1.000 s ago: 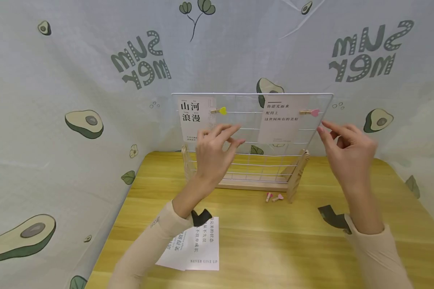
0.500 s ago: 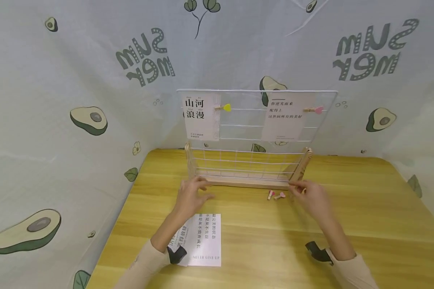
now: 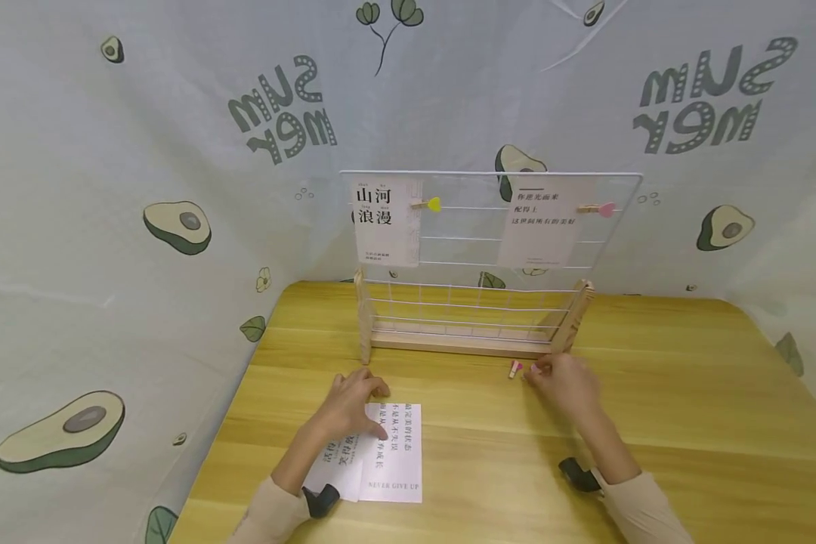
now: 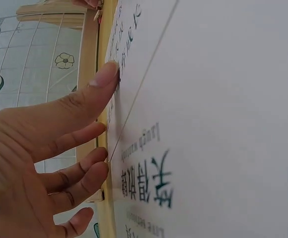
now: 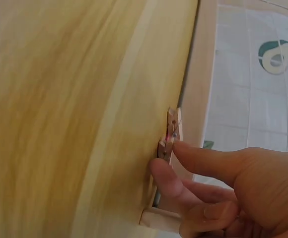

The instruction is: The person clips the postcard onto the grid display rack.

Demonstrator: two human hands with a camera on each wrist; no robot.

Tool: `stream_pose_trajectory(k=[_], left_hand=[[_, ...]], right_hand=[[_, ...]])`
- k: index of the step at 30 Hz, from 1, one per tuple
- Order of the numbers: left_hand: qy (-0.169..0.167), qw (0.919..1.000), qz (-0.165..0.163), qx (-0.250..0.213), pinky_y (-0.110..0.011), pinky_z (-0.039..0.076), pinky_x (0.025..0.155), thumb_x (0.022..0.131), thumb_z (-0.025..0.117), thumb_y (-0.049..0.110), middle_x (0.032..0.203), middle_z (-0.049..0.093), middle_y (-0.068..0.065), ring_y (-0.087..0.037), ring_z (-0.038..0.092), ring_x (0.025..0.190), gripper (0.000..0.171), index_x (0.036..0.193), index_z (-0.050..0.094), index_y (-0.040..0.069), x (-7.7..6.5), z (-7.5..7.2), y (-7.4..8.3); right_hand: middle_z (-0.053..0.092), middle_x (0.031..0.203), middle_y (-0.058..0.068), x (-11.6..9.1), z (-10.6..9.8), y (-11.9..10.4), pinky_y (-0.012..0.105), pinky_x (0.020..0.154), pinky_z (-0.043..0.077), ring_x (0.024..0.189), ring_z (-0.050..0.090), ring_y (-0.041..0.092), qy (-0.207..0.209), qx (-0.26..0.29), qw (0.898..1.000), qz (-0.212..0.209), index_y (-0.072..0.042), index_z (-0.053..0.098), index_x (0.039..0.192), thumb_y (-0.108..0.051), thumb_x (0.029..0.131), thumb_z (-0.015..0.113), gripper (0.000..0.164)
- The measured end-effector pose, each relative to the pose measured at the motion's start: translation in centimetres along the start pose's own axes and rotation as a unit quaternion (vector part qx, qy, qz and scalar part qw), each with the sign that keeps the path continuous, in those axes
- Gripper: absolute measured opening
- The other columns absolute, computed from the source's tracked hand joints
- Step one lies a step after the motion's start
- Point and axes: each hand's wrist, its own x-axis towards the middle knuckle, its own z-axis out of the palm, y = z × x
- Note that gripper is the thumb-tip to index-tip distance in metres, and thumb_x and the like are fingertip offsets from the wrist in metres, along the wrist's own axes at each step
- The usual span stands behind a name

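Observation:
My right hand (image 3: 568,387) is down at the table by the rack's right foot. In the right wrist view its thumb and index finger pinch a small wooden clothespin (image 5: 165,149). Another clothespin with a pink heart (image 3: 514,369) lies just beside it. My left hand (image 3: 347,406) hovers over two overlapping printed cards, fingers loosely bent and thumb apart. One card (image 3: 408,468) reads "NEVER GIVE UP"; the other card (image 3: 343,483) is partly covered. The left wrist view shows the thumb close to the card surface; whether it touches I cannot tell.
A white wire grid (image 3: 462,240) stands in a wooden base (image 3: 449,344) at the back. Two cards hang on it, held by a yellow-heart clothespin (image 3: 428,204) and a pink-heart clothespin (image 3: 597,209). Behind is an avocado-print cloth (image 3: 197,113).
Both hands have come down from the grid to the table. The right went to the loose clothespins and now pinches one; the left moved down and left to the cards.

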Motion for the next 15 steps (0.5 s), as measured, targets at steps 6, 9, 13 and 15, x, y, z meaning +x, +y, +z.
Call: stream_pose_trajectory(k=[6, 9, 13, 15], left_hand=[[0.002, 0.9998, 0.004, -0.021, -0.049, 0.031, 0.095, 0.061, 0.1, 0.022, 0.092, 0.06, 0.002, -0.015, 0.05, 0.086, 0.054, 0.105, 0.071, 0.012, 0.05, 0.23, -0.26], [0.0, 0.9997, 0.003, -0.024, -0.045, 0.031, 0.093, 0.061, 0.099, 0.023, 0.09, 0.059, 0.003, -0.013, 0.049, 0.085, 0.048, 0.099, 0.071, 0.014, 0.39, 0.2, -0.5], [-0.005, 0.9992, -0.003, -0.04, -0.037, 0.03, 0.088, 0.063, 0.099, 0.023, 0.091, 0.06, 0.004, -0.012, 0.052, 0.086, 0.044, 0.095, 0.07, 0.015, 0.8, 0.16, -0.82], [-0.005, 0.9985, -0.007, -0.055, -0.035, 0.029, 0.087, 0.065, 0.098, 0.022, 0.092, 0.061, 0.005, -0.011, 0.053, 0.086, 0.043, 0.095, 0.07, 0.015, 0.88, 0.16, -0.97]], right_hand=[[0.074, 0.084, 0.012, -0.28, 0.17, -0.71, 0.031, 0.056, 0.045, 0.068, 0.063, 0.019, -0.019, 0.033, 0.999, 0.008, 0.005, 0.074, 0.103, -0.025, 0.086, 0.083, 0.035], [0.072, 0.084, 0.01, -0.47, 0.13, -0.79, 0.035, 0.063, 0.049, 0.074, 0.065, 0.021, -0.031, 0.051, 0.998, -0.003, 0.003, 0.071, 0.1, -0.022, 0.084, 0.084, 0.033], [0.072, 0.087, 0.012, -0.73, 0.11, -0.59, 0.039, 0.069, 0.052, 0.08, 0.067, 0.024, -0.04, 0.073, 0.996, -0.018, 0.0, 0.067, 0.096, -0.016, 0.084, 0.084, 0.026], [0.073, 0.089, 0.013, -0.82, 0.04, -0.46, 0.04, 0.072, 0.053, 0.083, 0.068, 0.025, -0.046, 0.087, 0.995, -0.019, 0.0, 0.067, 0.095, -0.014, 0.085, 0.083, 0.024]])
